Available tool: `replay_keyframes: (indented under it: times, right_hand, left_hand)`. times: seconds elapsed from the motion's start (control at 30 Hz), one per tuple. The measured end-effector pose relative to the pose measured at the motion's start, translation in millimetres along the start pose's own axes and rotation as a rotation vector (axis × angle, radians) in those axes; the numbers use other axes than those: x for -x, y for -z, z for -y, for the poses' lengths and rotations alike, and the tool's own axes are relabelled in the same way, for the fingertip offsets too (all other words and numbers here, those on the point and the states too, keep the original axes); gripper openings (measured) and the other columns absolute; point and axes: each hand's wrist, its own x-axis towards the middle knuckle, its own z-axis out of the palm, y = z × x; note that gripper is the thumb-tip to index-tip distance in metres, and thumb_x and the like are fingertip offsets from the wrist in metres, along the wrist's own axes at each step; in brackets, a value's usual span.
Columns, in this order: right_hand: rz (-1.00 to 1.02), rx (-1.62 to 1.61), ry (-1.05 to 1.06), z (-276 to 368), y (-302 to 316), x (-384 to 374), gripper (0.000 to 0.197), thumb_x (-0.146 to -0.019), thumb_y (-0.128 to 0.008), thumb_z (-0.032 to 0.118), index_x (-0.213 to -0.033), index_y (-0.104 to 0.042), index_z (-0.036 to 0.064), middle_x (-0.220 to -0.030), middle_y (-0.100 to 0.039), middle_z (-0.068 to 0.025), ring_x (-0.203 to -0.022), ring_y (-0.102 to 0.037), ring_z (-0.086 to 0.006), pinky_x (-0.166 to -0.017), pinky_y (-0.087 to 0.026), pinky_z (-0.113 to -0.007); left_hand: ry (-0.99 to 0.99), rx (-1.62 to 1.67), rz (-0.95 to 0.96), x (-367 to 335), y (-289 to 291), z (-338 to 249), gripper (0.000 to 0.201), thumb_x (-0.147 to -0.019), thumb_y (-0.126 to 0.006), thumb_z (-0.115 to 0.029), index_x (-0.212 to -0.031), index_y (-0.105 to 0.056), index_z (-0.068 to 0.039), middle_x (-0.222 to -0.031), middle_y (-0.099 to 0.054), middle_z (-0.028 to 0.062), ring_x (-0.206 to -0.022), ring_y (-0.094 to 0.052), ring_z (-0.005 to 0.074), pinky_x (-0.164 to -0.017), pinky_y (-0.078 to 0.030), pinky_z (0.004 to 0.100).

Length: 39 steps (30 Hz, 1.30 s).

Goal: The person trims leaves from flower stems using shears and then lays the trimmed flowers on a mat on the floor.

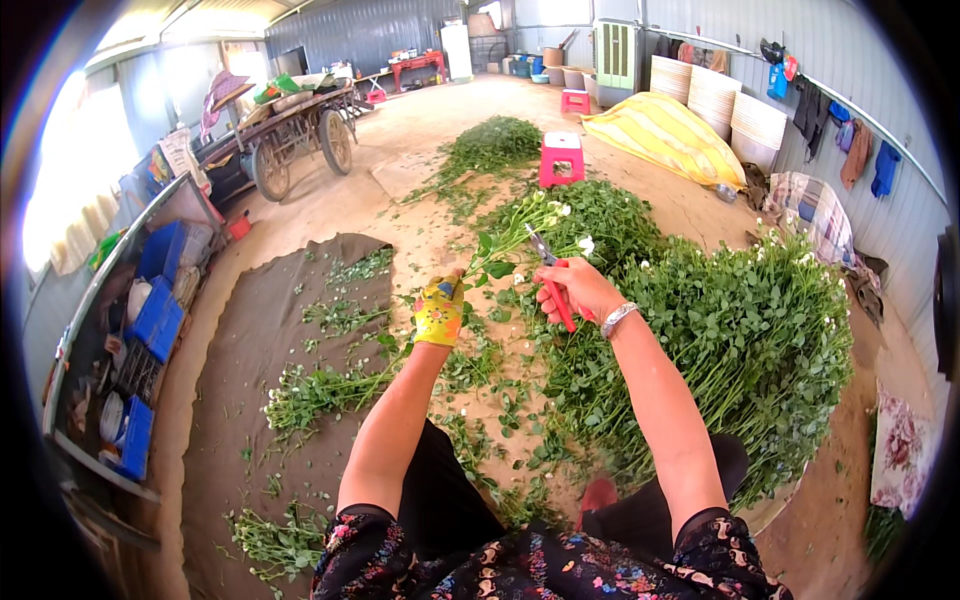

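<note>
My left hand (439,311), in a yellow patterned glove, is closed round the stems of a white-flowered cutting (500,250). The leafy top of that cutting slants up and to the right. My bare right hand (580,290) grips a pair of pruning shears (541,246) with red handles. Their blades point up and to the left, close beside the stem and its leaves; whether they touch it I cannot tell. A big heap of leafy flower stems (700,340) lies right of my right hand. Trimmed bunches (325,392) rest on a dark cloth (285,330) to the left.
Pink stools (562,160) stand ahead, near another green pile (495,143). A wooden cart (300,125) is at the far left. Blue crates (150,320) sit in a rack along the left side. A yellow striped sheet (665,135) and stacked white tubs (713,95) are at the right wall.
</note>
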Motion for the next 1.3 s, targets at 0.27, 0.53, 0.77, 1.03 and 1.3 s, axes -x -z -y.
replay_keyframes:
  times: [0.27,0.53,0.77,1.03,1.3]
  right_hand:
    - [-0.013,0.109,0.044,-2,1,-5,0.03,-0.092,-0.058,0.031,-0.09,-0.055,0.0005,-0.073,-0.062,-0.008,-0.054,-0.059,-0.0136,-0.047,-0.051,-0.029]
    - [-0.361,0.967,0.369,6,15,5,0.031,-0.087,-0.059,0.027,-0.084,-0.056,-0.0037,-0.076,-0.063,-0.0242,-0.074,-0.064,-0.0379,-0.069,-0.05,-0.044]
    - [-0.253,1.378,0.164,49,20,36,0.022,-0.087,-0.054,0.024,-0.085,-0.059,0.002,-0.085,-0.065,-0.0192,-0.081,-0.064,-0.0333,-0.074,-0.051,-0.043]
    - [-0.215,1.343,0.183,71,45,69,0.024,-0.08,-0.061,0.024,-0.081,-0.057,0.001,-0.082,-0.062,-0.0191,-0.08,-0.06,-0.038,-0.072,-0.047,-0.045]
    - [-0.055,1.347,0.216,44,41,61,0.027,-0.08,-0.058,0.027,-0.087,-0.055,0.0007,-0.076,-0.059,-0.0182,-0.076,-0.059,-0.036,-0.068,-0.045,-0.045]
  left_hand:
    - [0.038,-0.069,0.059,-1,7,-7,0.025,-0.086,-0.061,-0.016,-0.109,-0.069,-0.013,-0.09,-0.065,0.0078,-0.076,-0.062,0.0213,-0.067,-0.048,0.033]
    - [-0.093,-0.224,-0.017,-6,16,1,0.024,-0.088,-0.059,-0.018,-0.111,-0.067,-0.016,-0.089,-0.064,0.0095,-0.077,-0.063,0.026,-0.068,-0.05,0.037]
    - [-0.152,-0.383,-0.074,-10,29,7,0.024,-0.089,-0.059,-0.02,-0.112,-0.064,-0.019,-0.09,-0.065,0.0066,-0.075,-0.064,0.0259,-0.065,-0.05,0.0364]
    - [-0.178,-0.369,-0.12,-17,47,6,0.02,-0.093,-0.054,-0.026,-0.093,-0.065,-0.01,-0.086,-0.064,0.0089,-0.076,-0.062,0.0282,-0.067,-0.048,0.0369]
    - [-0.265,-0.499,-0.111,-20,46,-3,0.021,-0.095,-0.051,-0.025,-0.098,-0.065,-0.009,-0.092,-0.064,0.0071,-0.084,-0.06,0.0266,-0.07,-0.049,0.0357]
